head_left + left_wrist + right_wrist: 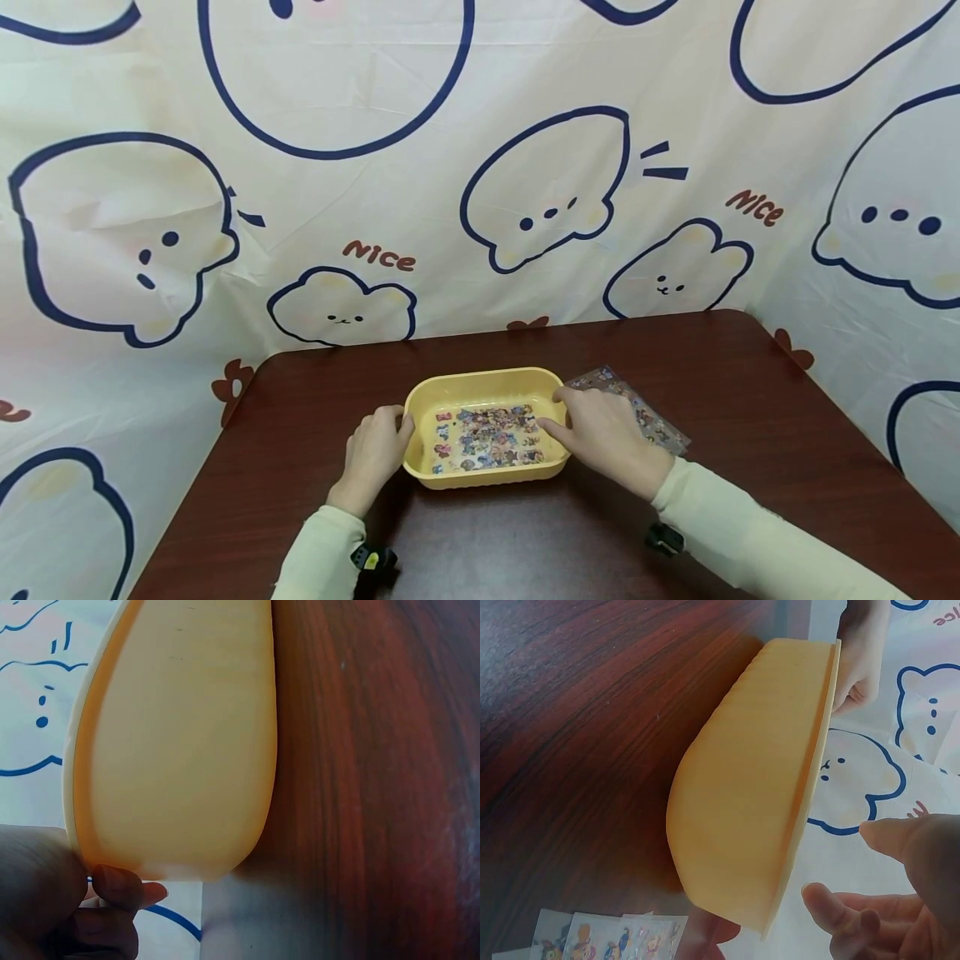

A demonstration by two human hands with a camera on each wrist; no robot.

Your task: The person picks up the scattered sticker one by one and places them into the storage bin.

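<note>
A yellow plastic tray (487, 481) sits on the table; many small colourful cartoon stickers (495, 437) lie across its bottom. My left hand (377, 450) grips the tray's left end at the rim, and its fingertips (116, 885) touch the outer wall. At the other end, my right hand (607, 429) straddles the right rim. Its thumb (892, 840) is raised over the inside, apart from the wall, while another finger (712, 934) shows low against the outside. Some of the right fingers are hidden.
Clear sheets with cartoon prints (652, 425) lie right of the tray, partly under my right hand and forearm. The dark brown wooden table (480, 542) meets a printed cloth backdrop (435, 217) behind and at both sides.
</note>
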